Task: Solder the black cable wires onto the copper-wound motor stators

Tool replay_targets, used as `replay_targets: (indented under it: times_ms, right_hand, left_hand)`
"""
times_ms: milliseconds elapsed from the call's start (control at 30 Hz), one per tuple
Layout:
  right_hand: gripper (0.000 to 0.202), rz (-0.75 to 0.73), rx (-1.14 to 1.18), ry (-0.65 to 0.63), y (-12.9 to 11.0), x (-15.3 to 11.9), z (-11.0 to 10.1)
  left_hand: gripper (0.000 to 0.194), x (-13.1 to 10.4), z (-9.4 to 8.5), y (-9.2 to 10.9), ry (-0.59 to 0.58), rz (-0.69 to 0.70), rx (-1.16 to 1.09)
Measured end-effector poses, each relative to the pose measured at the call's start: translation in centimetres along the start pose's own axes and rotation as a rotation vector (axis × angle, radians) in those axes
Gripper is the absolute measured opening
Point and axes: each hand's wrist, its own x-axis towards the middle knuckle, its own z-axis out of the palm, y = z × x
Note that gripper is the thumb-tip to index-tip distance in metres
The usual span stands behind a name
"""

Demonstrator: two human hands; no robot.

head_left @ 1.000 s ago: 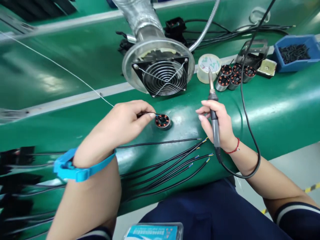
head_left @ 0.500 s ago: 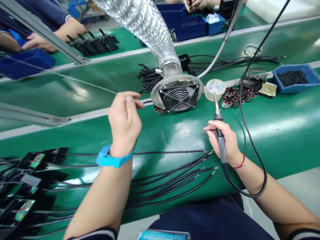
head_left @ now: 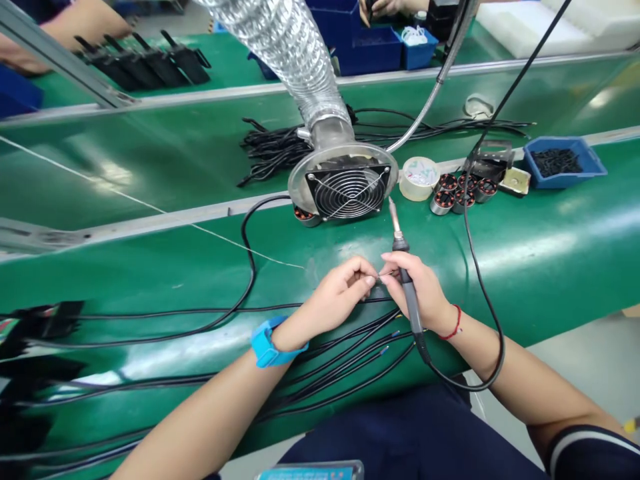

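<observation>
My right hand (head_left: 420, 287) is closed around a soldering iron (head_left: 411, 300), its tip pointing up near the fan's right edge. Thumb and fingertips of that hand also pinch something thin. Against them are the pinched fingertips of my left hand (head_left: 345, 293); the small piece between the two hands is too fine to name. Black cables (head_left: 345, 373) with stripped, coloured wire ends lie beneath both hands. One black cable (head_left: 253, 267) loops up behind the round fume extractor fan (head_left: 350, 193). A thin pale wire (head_left: 225, 240) slants in from the left and ends near my left hand.
Right of the fan stand a tape roll (head_left: 417, 180), several motor stators (head_left: 464, 200), a small sponge tray (head_left: 515, 181) and a blue bin (head_left: 565, 163) of black parts. A silver duct (head_left: 305, 60) hangs above. Black housings (head_left: 45, 327) lie left. Co-workers' arms show across the divider.
My left hand has come down and right from beside the fan to meet my right fingertips. The soldering iron has shifted left, away from the tape roll. The view has turned slightly.
</observation>
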Motion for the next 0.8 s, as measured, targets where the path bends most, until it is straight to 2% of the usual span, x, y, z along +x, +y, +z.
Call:
replay_targets:
  times_ms: [100,200,367,433,533,600,700,800]
  right_hand:
    - [0.028,-0.075,-0.104,-0.030,0.0,0.3,-0.2]
    - [0.027,-0.097,-0.289,-0.021,0.3,0.7,-2.0]
    - [0.032,0.087,-0.532,0.144,2.2,0.6,-6.8]
    - [0.036,0.169,-0.574,0.100,3.7,0.6,-7.9]
    - [0.040,0.329,-0.683,-0.103,6.3,1.3,-8.0]
    - [0.040,0.401,-0.738,-0.189,7.9,2.3,-7.5]
    - [0.036,0.417,-0.736,-0.172,9.3,3.8,-6.9]
    - [0.034,0.376,-0.664,-0.119,9.2,4.2,-6.5]
  left_hand:
    - [0.015,-0.2,0.1,-0.4,0.020,0.097,0.266]
    - [0.016,-0.3,0.2,-1.7,0.017,0.168,0.488]
    - [0.018,-0.2,0.5,-3.9,-0.008,0.288,0.711]
    - [0.018,-0.2,0.7,-4.3,0.009,0.335,0.734]
    - [0.018,0.0,0.9,-4.3,0.034,0.370,0.716]
    - [0.018,0.0,1.0,-4.1,0.040,0.368,0.691]
    - [0.018,-0.1,1.0,-3.9,0.039,0.341,0.643]
    - [0.017,-0.1,0.9,-3.7,0.065,0.310,0.571]
